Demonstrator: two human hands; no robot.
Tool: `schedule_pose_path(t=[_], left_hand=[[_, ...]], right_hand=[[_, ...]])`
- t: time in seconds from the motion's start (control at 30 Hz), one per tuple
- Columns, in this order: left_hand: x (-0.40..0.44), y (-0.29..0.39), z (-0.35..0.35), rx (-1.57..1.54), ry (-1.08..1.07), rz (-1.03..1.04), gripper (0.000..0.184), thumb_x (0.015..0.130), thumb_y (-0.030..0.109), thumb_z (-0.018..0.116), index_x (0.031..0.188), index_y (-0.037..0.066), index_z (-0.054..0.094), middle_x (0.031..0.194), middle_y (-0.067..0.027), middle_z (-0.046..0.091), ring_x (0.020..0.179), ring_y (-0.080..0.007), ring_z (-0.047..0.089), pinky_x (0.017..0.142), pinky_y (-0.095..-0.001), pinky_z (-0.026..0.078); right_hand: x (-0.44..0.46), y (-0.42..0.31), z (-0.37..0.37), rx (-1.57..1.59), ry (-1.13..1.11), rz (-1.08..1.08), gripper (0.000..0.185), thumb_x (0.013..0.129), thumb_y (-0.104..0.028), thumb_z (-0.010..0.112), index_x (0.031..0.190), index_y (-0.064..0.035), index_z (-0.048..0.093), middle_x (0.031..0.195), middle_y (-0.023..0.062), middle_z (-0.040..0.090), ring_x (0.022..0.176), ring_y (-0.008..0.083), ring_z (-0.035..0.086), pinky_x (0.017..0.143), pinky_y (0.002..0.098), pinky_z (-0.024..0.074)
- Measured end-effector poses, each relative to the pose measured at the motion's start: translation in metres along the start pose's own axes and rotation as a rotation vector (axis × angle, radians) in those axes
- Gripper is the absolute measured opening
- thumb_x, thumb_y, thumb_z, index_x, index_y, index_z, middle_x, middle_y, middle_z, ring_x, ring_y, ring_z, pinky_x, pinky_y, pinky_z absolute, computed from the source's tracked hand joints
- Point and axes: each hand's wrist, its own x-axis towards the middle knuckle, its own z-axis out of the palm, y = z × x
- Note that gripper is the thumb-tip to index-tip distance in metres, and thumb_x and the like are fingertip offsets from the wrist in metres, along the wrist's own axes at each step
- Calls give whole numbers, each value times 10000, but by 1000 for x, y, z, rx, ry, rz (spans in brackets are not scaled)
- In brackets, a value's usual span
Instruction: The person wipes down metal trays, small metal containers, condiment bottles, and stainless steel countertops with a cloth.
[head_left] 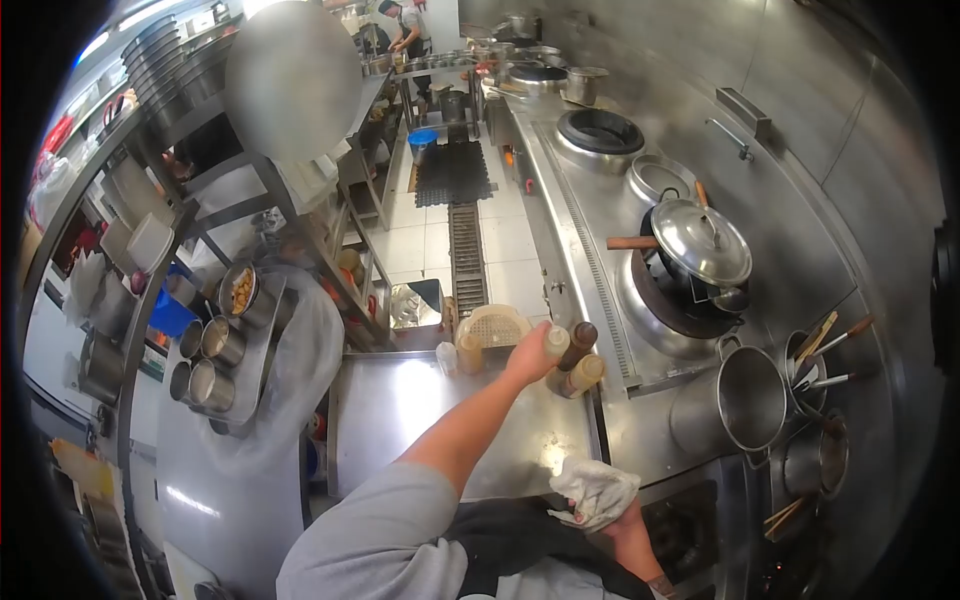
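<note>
My left hand [530, 357] reaches forward over the steel counter [400, 430] and is closed around a pale squeeze bottle [556, 341]. Right beside it stand a dark brown bottle [581, 340] and a bottle of yellowish sauce [587, 371]. To the left of the hand are an amber bottle [470, 352] and a small clear bottle [447, 358], with a round perforated basket [493, 326] behind them. Near my body, my right hand [627, 520] grips a crumpled white cloth [597, 493]; its fingers are partly covered by the cloth.
On the right, a lidded wok [705, 243] sits on the stove beside a large stockpot [735, 405] and utensil pots. A tray [258, 395] with metal containers lies at left. A co-worker [410, 35] stands far back. A grey blur hides part of the upper left.
</note>
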Motion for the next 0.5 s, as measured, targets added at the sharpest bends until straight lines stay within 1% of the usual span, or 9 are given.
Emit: schedule_pose_path(t=[0.1,0.2,0.27,0.3,0.33,0.37,0.4,0.47,0.5], left_hand=[[-20,22,-20,0,-33,-165,863,693,257,895,1423,47,484,1425,-200,576,1301,-392,572,1066,-461,496],[-60,35,-49,48,124,-203,803,715,278,878,1388,45,507,1364,-207,610,1265,-384,600,1039,-461,505],[-105,37,-81,-12,192,-213,778,728,291,868,1376,55,505,1319,-203,624,1234,-383,618,1038,-449,507],[-136,25,-92,-13,231,-217,786,732,291,869,1381,58,492,1279,-202,636,1213,-380,629,1027,-447,511],[-172,21,-111,-81,275,-219,790,729,288,869,1381,67,479,1268,-198,640,1195,-374,639,1015,-448,515],[-210,18,-133,-157,308,-293,778,722,283,876,1363,67,493,1254,-187,643,1172,-357,649,1003,-434,521],[-242,16,-156,-224,359,-346,765,714,278,884,1345,68,506,1239,-177,646,1148,-341,660,991,-420,526],[-315,15,-199,-145,577,-383,760,704,270,896,1333,69,520,1225,-160,650,1132,-312,664,982,-407,530],[-347,22,-216,-91,699,-352,755,695,262,908,1321,69,533,1210,-143,654,1115,-282,668,972,-394,533]], right_hand=[[-4,-6,-4,3,48,-57,737,990,-549,506,1398,65,520,1168,308,650,920,452,702,625,529,638],[6,-15,-23,-8,40,-24,715,989,-556,502,1399,29,532,1157,314,649,915,461,699,652,549,634],[12,-19,-22,1,-4,9,692,988,-574,494,1409,-27,546,1188,311,643,947,468,692,676,570,628],[15,-21,-43,-75,20,35,688,989,-604,479,1435,-84,546,1274,273,626,995,465,681,677,578,618],[12,-18,-40,-94,33,134,688,989,-604,479,1435,-84,546,1274,273,626,995,465,681,677,578,618],[20,-11,-23,-78,102,118,683,993,-599,477,1444,-90,541,1313,248,617,1009,463,677,673,573,615],[36,-8,-8,-71,150,96,678,997,-594,476,1452,-96,537,1351,222,609,1022,461,674,668,569,613],[52,0,6,-110,-14,226,669,1003,-589,474,1464,-107,531,1386,194,600,1012,456,676,667,564,610],[54,5,17,-190,67,233,670,1009,-581,474,1462,-90,530,1359,192,620,1013,448,681,649,552,610]])
